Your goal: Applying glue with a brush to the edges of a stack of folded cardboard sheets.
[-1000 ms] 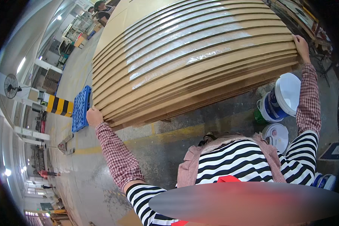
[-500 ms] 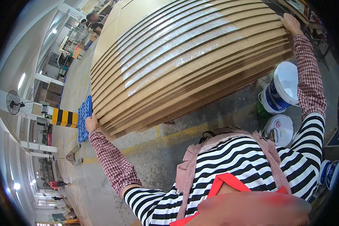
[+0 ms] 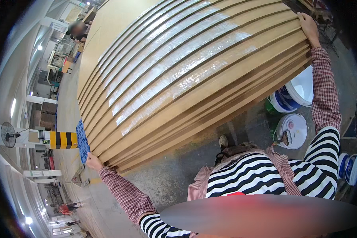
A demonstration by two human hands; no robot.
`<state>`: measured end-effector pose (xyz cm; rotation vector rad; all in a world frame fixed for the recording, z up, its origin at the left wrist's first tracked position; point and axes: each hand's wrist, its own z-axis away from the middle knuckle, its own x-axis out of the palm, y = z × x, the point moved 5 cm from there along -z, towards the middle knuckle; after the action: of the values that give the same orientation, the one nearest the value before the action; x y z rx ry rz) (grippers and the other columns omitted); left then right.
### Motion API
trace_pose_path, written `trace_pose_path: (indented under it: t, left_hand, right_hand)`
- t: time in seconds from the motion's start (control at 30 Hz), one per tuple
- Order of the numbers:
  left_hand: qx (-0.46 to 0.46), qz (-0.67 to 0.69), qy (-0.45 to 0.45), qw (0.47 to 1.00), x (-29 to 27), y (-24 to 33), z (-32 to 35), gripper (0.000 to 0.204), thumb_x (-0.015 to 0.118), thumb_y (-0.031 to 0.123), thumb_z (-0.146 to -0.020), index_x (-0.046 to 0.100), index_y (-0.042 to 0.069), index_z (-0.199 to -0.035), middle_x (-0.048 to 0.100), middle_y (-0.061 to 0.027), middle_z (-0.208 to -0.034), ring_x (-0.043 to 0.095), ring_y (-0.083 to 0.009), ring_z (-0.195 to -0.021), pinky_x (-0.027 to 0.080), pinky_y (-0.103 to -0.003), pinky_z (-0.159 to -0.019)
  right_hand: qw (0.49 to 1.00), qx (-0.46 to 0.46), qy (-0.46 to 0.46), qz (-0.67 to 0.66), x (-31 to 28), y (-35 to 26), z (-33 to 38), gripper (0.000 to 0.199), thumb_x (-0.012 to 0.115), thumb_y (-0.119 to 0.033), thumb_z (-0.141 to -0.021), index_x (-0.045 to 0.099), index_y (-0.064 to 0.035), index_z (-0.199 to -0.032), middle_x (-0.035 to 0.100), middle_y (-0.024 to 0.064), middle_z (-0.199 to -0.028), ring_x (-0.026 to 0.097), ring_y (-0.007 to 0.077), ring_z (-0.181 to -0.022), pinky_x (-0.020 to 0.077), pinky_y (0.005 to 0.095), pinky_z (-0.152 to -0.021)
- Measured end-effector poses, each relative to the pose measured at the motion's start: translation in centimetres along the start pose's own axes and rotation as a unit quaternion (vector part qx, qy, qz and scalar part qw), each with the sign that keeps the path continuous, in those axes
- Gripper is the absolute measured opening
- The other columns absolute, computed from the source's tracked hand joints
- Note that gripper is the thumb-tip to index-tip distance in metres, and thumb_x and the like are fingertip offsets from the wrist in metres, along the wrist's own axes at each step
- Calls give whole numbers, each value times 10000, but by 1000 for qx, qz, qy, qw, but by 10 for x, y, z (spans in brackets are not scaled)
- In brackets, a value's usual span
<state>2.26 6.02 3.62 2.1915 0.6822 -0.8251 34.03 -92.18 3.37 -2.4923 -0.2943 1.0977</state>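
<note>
In the head view, the left hand (image 3: 94, 162) is clamped on the near left corner of the cardboard sheets (image 3: 210, 95); the right hand (image 3: 309, 29) grips their right edge. These overlapping sheets lie between both hands. Beyond the left hand is a blue pallet (image 3: 82, 141); below the right hand stands a white bucket (image 3: 301, 88).

Tan cardboard sheets (image 3: 194, 85) overlap like shingles, filling the upper middle of the frame and running off its top. Their long edges slant from lower left to upper right. A shiny, pale patch (image 3: 174, 65) spans many exposed strips; the lowest layers look browner.
</note>
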Motion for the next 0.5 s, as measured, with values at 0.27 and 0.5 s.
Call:
trace_pose_path:
  t: [0.27,0.5]
  left_hand:
    - [63,-136,-24,988,1,29,-13,448,428,376,-846,640,-19,-864,611,-218,-879,568,-392,-790,440,-446,-708]
    - [-12,-90,0,996,-11,27,14,481,397,380,-849,630,-41,-869,601,-234,-911,568,-376,-856,440,-444,-757]
  right_hand:
    - [992,66,-31,99,24,-9,-27,431,504,-457,-827,559,-149,-1123,609,161,-1002,597,317,-864,450,439,-824]
    - [998,35,-6,42,26,-28,2,396,344,-360,-875,593,-63,-958,585,201,-961,545,375,-908,419,485,-799]
